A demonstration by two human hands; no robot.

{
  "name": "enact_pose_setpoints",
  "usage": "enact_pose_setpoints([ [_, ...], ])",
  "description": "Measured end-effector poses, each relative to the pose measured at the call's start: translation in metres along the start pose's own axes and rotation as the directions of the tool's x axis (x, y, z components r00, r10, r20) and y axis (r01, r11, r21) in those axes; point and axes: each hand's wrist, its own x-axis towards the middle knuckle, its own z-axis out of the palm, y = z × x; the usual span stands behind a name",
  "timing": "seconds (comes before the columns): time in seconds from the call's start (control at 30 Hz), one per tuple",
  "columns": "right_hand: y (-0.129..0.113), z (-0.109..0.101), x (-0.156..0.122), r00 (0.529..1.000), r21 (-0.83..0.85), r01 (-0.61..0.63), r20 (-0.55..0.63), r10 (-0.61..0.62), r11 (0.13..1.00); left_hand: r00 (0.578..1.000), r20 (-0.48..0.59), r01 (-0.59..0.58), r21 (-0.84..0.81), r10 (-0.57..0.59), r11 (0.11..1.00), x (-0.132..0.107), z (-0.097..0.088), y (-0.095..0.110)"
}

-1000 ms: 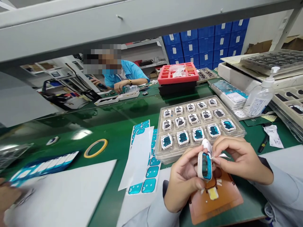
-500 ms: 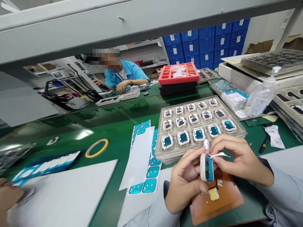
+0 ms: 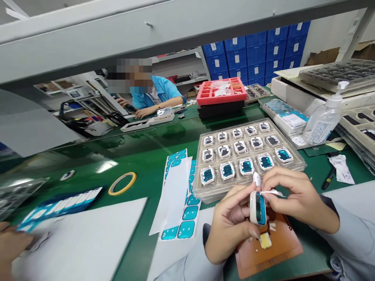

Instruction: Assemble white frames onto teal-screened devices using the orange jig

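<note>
My left hand (image 3: 224,230) is closed around a small white watch case (image 3: 253,210), tilted on its side, with teal film over its face. Against the upper edge of the case, my right hand (image 3: 293,199) pinches a thin white wipe (image 3: 273,192); its loose end sticks out to the right. Another white tip shows above the fingers, and I cannot tell if it is part of the same wipe. Beneath both hands lies an orange-brown mat (image 3: 278,253) with a yellow pad (image 3: 265,240) on it. Just behind them is a clear plastic tray (image 3: 202,194) of similar cases, the front row teal-covered.
Teal sticker sheets (image 3: 187,229) under white paper lie left of the tray, near a yellow tape roll (image 3: 123,183). A pump bottle (image 3: 324,119) and black marker (image 3: 328,177) stand and lie right. A co-worker (image 3: 159,93) sits opposite; another person's hand (image 3: 13,244) is far left.
My hands keep their hold on the case and the wipe, with hardly any shift. The co-worker's forearm opposite has moved slightly.
</note>
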Motion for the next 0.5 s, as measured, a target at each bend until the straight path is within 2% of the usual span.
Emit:
enact_pose_setpoints([
  [0.2,-0.0020,-0.0002,-0.0008,1.000,0.001,0.001,0.005,-0.001,1.000,1.000,0.013,0.001,0.069,-0.002,0.998,0.0009,-0.0022,0.0013],
  [0.37,-0.0028,0.0001,-0.0008,1.000,-0.006,0.016,0.009,-0.016,1.000,1.000,0.017,0.018,0.048,-0.019,0.999,0.0021,-0.0024,0.0014],
  [0.5,-0.0052,0.0013,-0.0005,0.994,-0.058,0.110,-0.019,-0.112,0.992,0.999,0.010,0.051,0.009,-0.051,0.999,0.0031,-0.0029,0.0015],
])
